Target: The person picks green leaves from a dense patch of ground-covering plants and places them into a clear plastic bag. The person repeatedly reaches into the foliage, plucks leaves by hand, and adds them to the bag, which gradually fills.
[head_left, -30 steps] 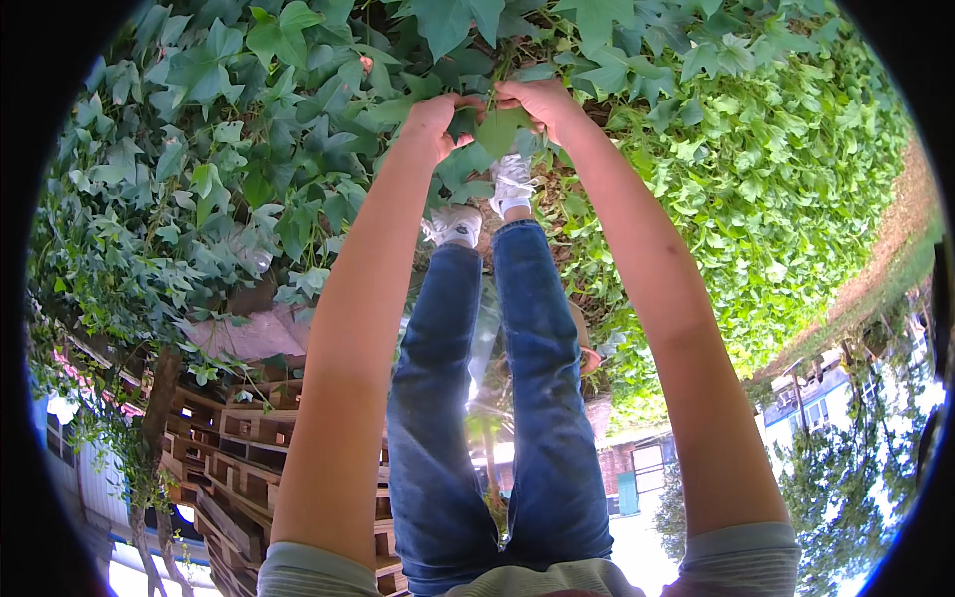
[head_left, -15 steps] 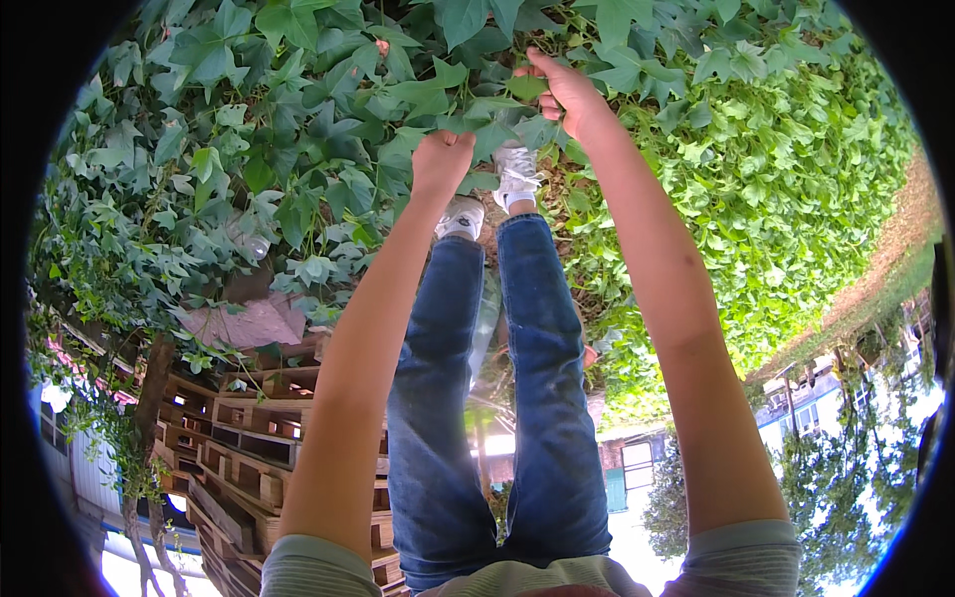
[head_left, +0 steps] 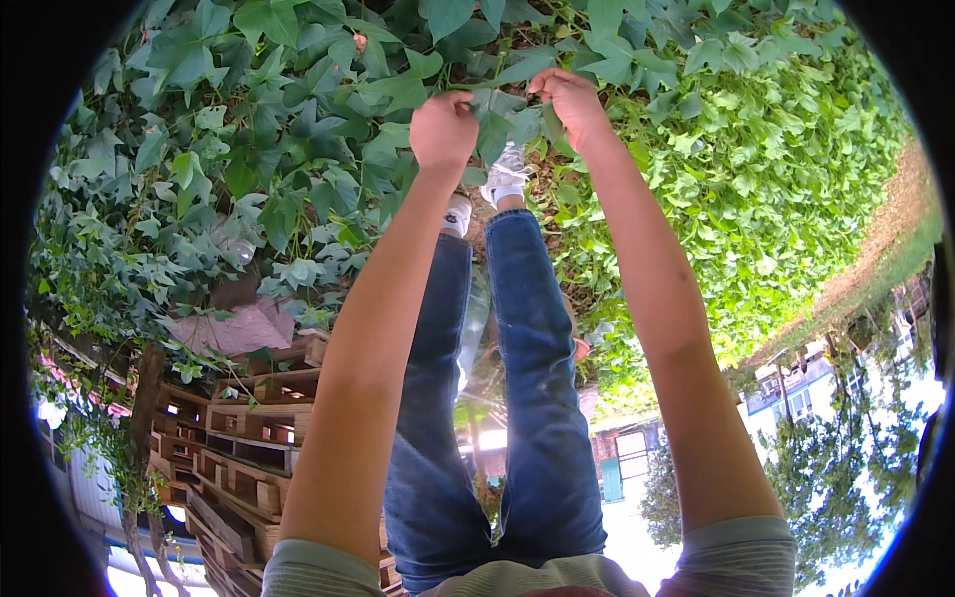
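Both my hands are in the leafy green vines (head_left: 338, 90), in front of my shoes. My left hand (head_left: 444, 131) is closed in a fist, thumb and forefinger pinching a thin vine stem. Dark green lobed leaves (head_left: 492, 129) hang between the two hands. A short way to the right, my right hand (head_left: 574, 109) is closed, its fingertips pinched on a thin leaf stalk. A green leaf (head_left: 553, 129) hangs just below those fingers. Foliage and the fingers themselves hide the exact grip points.
My white shoes (head_left: 509, 171) stand among the vines, partly covered by leaves. Stacked wooden pallets (head_left: 254, 428) rise at the lower left, near a pinkish slab (head_left: 234, 328). Brighter low foliage (head_left: 736, 219) spreads to the right, edged by a brown dirt strip (head_left: 875, 249).
My left hand has moved up and forward. My right hand has come slightly back and down, its forefinger no longer stretched out, and both hands are now nearly level.
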A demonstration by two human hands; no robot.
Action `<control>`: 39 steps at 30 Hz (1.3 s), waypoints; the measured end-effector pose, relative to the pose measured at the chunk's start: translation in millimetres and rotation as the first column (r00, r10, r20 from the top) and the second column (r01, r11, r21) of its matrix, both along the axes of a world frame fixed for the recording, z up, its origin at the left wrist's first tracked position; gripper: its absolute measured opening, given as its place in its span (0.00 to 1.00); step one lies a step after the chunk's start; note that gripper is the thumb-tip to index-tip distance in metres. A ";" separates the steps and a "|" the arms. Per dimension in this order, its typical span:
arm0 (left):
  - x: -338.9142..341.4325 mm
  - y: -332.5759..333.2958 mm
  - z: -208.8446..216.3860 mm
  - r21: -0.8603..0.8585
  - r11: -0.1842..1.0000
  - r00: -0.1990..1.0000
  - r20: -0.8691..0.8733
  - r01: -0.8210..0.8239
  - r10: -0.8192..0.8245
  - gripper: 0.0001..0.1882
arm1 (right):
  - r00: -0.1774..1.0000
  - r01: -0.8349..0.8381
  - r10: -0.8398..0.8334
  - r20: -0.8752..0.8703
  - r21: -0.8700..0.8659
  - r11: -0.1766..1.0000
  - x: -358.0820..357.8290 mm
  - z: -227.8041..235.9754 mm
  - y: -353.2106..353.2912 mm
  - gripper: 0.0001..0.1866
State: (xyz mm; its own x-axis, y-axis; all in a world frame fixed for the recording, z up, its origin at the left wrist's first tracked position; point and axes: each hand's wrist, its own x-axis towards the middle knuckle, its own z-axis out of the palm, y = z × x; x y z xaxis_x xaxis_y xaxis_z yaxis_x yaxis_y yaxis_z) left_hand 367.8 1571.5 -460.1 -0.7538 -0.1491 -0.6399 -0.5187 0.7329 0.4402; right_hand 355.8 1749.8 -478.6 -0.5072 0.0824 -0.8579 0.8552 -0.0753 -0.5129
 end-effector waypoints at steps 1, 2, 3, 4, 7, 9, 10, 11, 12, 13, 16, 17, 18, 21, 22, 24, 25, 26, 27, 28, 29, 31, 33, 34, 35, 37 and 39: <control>1.5 -7.6 -0.2 0.031 0.999 0.999 -0.025 -0.040 0.040 0.10 | 0.995 -0.069 0.068 0.066 0.016 0.997 3.3 0.4 3.0 0.09; 3.0 -15.8 -0.1 0.061 0.995 0.996 -0.048 -0.078 0.081 0.10 | 0.996 -0.031 0.026 0.087 0.060 0.998 7.8 -1.5 -1.3 0.09; 4.2 -22.3 3.1 0.044 0.993 0.992 -0.067 -0.106 0.109 0.09 | 0.994 0.009 -0.020 0.105 0.108 0.994 11.7 -2.5 -8.2 0.08; 5.5 -30.4 6.0 0.034 0.992 0.989 -0.074 -0.125 0.127 0.08 | 0.990 0.048 -0.067 0.121 0.155 0.987 14.4 -3.4 -15.4 0.08; 6.6 -53.0 15.0 0.017 0.982 0.978 -0.089 -0.189 0.190 0.07 | 0.969 -0.014 -0.003 0.246 0.070 0.997 22.5 -29.0 -29.1 0.13; 7.9 -65.6 16.8 0.016 0.978 0.970 -0.121 -0.210 0.210 0.07 | 0.976 -0.057 0.041 0.215 0.068 0.996 25.8 -35.8 -38.9 0.13; 8.7 -72.2 17.6 0.015 0.975 0.965 -0.137 -0.223 0.223 0.08 | 0.974 0.000 -0.011 0.225 0.048 0.999 26.7 -40.2 -42.7 0.12; 7.7 -79.3 17.5 -0.003 0.968 0.962 -0.119 -0.250 0.247 0.08 | 0.970 0.057 -0.063 0.236 0.030 0.998 26.4 -43.7 -46.7 0.12; 6.0 -85.1 18.5 0.000 0.961 0.949 -0.152 -0.278 0.274 0.08 | 0.962 0.111 -0.111 0.251 0.014 0.994 24.8 -40.7 -50.3 0.12; 3.5 -90.8 19.3 0.006 0.952 0.936 -0.185 -0.305 0.301 0.08 | 0.950 0.140 -0.137 0.280 0.009 0.990 23.9 -37.0 -52.7 0.11; -4.3 -100.6 19.9 -0.003 0.957 0.907 -0.321 -0.289 0.273 0.08 | 0.919 0.213 -0.204 0.337 0.009 0.977 22.2 -29.5 -54.0 0.08; -6.7 -100.6 19.7 -0.015 0.972 0.900 -0.381 -0.235 0.212 0.08 | 0.914 0.228 -0.219 0.340 0.014 0.974 24.8 -29.2 -52.0 0.07; -14.0 -96.9 22.1 -0.025 0.984 0.887 -0.437 -0.177 0.149 0.08 | 0.908 0.247 -0.240 0.342 0.023 0.969 28.4 -31.4 -49.5 0.06; -43.0 -65.3 42.7 -0.084 0.976 0.788 -0.578 0.201 -0.212 0.08 | 0.951 0.217 -0.243 0.189 0.147 0.965 39.9 -33.8 -51.8 0.06; -51.1 -58.1 47.4 -0.095 0.950 0.754 -0.587 0.298 -0.295 0.08 | 0.978 0.152 -0.173 0.113 0.174 0.973 45.3 -35.4 -50.6 0.06; -72.1 -48.3 38.8 -0.271 0.868 0.778 -0.389 0.416 -0.493 0.09 | 0.999 0.023 -0.015 -0.033 0.250 0.968 54.3 -39.0 -47.3 0.06; -81.9 -42.1 30.4 -0.345 0.810 0.775 -0.274 0.474 -0.569 0.10 | 0.999 -0.047 0.041 0.026 0.266 0.963 54.6 -36.0 -47.7 0.06; -90.5 -35.7 23.3 -0.357 0.767 0.794 -0.102 0.533 -0.599 0.11 | 0.997 -0.014 0.034 -0.068 0.265 0.964 57.4 -31.3 -48.4 0.07; -98.6 -31.0 16.4 -0.357 0.718 0.785 0.075 0.597 -0.615 0.11 | 0.998 -0.061 0.066 -0.014 0.207 0.977 57.0 -27.8 -44.8 0.07; -103.3 -26.3 11.1 -0.342 0.669 0.750 0.249 0.660 -0.613 0.12 | 0.994 -0.104 0.100 0.037 0.145 0.984 56.4 -24.3 -40.6 0.07; -103.3 -21.8 7.6 -0.285 0.698 0.751 0.324 0.658 -0.575 0.15 | 0.989 -0.143 0.137 0.047 0.158 0.977 57.8 -18.7 -34.2 0.08; -102.6 -21.1 -0.5 -0.200 0.735 0.724 0.463 0.648 -0.512 0.14 | 0.976 -0.217 0.209 0.063 0.180 0.959 49.1 6.5 -23.5 0.09; -93.2 -24.9 -10.4 -0.194 0.729 0.698 0.524 0.656 -0.489 0.13 | 0.970 -0.242 0.231 0.072 0.302 0.922 33.4 30.3 -8.0 0.11; -86.3 -27.5 -18.3 -0.197 0.762 0.726 0.515 0.618 -0.455 0.15 | 0.967 -0.253 0.241 0.079 0.358 0.899 26.8 37.3 3.7 0.12; -79.7 -31.3 -26.0 -0.201 0.792 0.753 0.508 0.576 -0.419 0.16 | 0.963 -0.269 0.259 0.078 0.375 0.887 21.6 39.2 20.0 0.13; -69.5 -33.9 -37.0 -0.209 0.852 0.809 0.481 0.479 -0.337 0.17 | 0.973 -0.227 0.197 0.117 0.383 0.895 4.4 50.8 55.9 0.13; -64.0 -42.7 -45.0 -0.156 0.905 0.832 0.478 0.395 -0.281 0.18 | 0.984 -0.160 0.102 0.144 0.488 0.858 -6.0 51.4 92.9 0.13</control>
